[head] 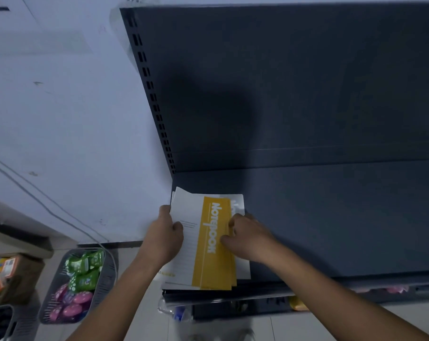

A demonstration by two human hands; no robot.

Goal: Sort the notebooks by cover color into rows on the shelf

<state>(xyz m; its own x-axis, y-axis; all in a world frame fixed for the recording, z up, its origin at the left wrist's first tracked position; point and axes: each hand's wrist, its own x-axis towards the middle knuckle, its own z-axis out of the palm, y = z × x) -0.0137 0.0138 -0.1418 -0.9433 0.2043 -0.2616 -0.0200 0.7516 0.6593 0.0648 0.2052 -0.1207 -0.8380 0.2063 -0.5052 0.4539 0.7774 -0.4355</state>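
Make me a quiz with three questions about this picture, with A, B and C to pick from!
1. Where on the shelf does the stack of notebooks lie?
A. at the left end
B. in the middle
C. at the right end

2. What colour is the band on the top notebook?
A. red
B. yellow
C. green

3. What is the left hand doing?
A. hanging free
B. pointing at the wall
C. gripping the stack

Answers:
1 A: the stack sits right by the shelf's left upright.
2 B: the band with "Notebook" in white letters is yellow.
3 C: its thumb and fingers clasp the stack's left edge.
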